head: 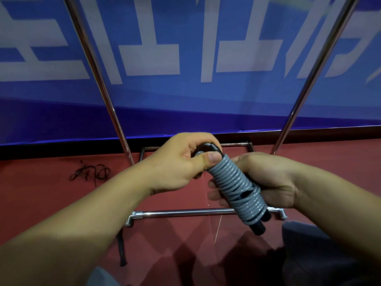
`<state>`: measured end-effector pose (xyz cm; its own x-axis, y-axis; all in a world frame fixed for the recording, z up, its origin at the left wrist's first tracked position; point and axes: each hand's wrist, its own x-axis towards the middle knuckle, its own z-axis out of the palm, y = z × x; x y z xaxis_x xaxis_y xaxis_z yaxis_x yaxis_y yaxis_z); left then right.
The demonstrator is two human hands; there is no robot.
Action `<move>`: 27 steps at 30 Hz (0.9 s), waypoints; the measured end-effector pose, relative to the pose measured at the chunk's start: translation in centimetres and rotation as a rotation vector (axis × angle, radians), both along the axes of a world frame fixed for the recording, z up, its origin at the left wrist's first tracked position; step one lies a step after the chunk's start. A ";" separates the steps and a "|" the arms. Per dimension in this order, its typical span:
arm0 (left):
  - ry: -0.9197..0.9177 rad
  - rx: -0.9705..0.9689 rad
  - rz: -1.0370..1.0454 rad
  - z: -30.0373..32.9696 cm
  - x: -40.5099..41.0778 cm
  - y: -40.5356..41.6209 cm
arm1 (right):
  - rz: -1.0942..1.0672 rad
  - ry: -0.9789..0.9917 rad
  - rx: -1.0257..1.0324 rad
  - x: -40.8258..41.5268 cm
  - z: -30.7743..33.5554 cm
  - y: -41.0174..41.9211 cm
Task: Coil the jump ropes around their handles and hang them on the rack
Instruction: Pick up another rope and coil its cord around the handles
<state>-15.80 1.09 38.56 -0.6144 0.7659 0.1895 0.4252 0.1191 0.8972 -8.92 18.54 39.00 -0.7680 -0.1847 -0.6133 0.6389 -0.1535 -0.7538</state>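
Rope coil diagonal, upper-left–lower-right.

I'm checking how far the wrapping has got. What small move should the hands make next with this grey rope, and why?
Probably tuck or pin the rope's last turn at the top. The grey rope already lies coiled along nearly the whole of the black handles; the left hand pinches the upper end, thumb on the top coil, and the right hand grips the bundle. Nothing hangs on the rack yet.
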 end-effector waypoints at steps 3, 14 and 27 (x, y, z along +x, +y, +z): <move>0.014 0.021 0.082 -0.2 0.0 0.3 | -0.083 0.058 0.069 -0.1 0.1 -0.2; -0.781 0.148 0.306 0.5 3.2 4.9 | -0.744 0.556 0.683 -3.2 -2.1 -0.4; -0.501 0.054 0.649 -0.9 1.3 3.7 | -0.482 0.503 0.183 -0.5 -1.0 -3.0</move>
